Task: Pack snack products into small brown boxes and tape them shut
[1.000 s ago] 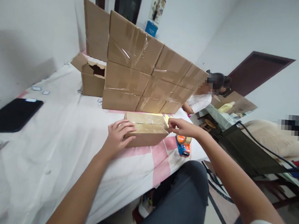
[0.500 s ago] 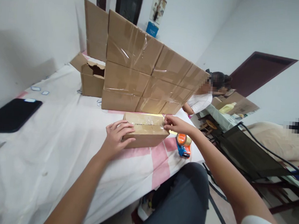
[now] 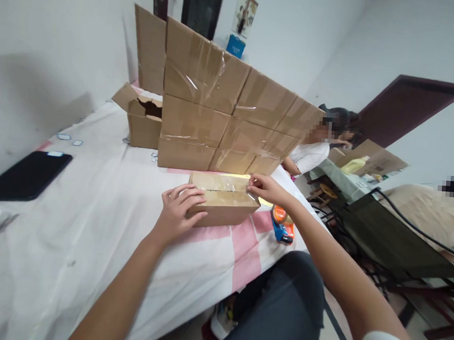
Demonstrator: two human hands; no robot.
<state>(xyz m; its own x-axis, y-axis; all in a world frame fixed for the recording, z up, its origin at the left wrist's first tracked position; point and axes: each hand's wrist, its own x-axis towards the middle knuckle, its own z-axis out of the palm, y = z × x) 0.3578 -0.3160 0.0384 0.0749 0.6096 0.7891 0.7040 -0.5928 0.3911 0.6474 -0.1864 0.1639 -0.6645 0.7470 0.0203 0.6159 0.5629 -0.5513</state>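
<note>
A small brown cardboard box [image 3: 224,214] lies on the cloth-covered table in front of me. Its top flaps meet at a seam, with shiny clear packing tape [image 3: 231,185] along it. My left hand [image 3: 180,205] rests on the box's left end, fingers spread over the top edge and side. At the right end, my right hand [image 3: 262,187] has its fingertips pinched together, and a glint of the clear tape shows just under them. Right of the box, close to my right forearm, lies an orange and blue tape dispenser [image 3: 283,226].
Taped cardboard boxes [image 3: 195,116] are stacked in rows behind the work. An open, torn box [image 3: 142,130] stands to their left. A black tablet-like slab [image 3: 26,176] lies at the table's left. A person in a white shirt [image 3: 309,155] and a dark folding chair [image 3: 397,228] are at the right.
My right fingertips have lifted slightly at the box's right end, where a bit of clear film now shows. My left hand stays on the box. The whole view has shifted a little.
</note>
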